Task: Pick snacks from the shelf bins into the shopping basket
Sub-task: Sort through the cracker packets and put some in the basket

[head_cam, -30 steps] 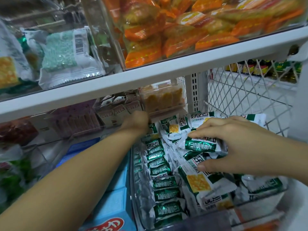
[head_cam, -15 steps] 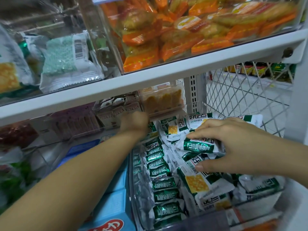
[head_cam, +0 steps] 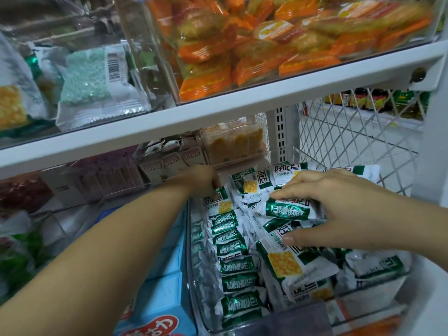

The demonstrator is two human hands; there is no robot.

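Observation:
A clear plastic bin [head_cam: 194, 275] on the lower shelf holds several green-and-white cracker packets [head_cam: 236, 247]. My right hand [head_cam: 339, 209] reaches in from the right, fingers and thumb curled round one green-and-white packet [head_cam: 288, 210] on top of the pile. My left hand [head_cam: 201, 179] is stretched to the bin's far left corner, its fingers curled at the back edge; what they hold is hidden. No shopping basket is in view.
The white shelf board [head_cam: 218, 117] hangs just above both hands. On it stand bins of orange packets [head_cam: 242, 44] and white-and-green bags [head_cam: 94, 81]. Blue boxes [head_cam: 167, 299] lie left of the bin. Small clear bins [head_cam: 235, 144] sit behind. A wire mesh panel [head_cam: 351, 141] closes the right side.
My right hand has lifted the packet slightly off the pile, fingers closing more round it. My left hand stays at the bin's back corner.

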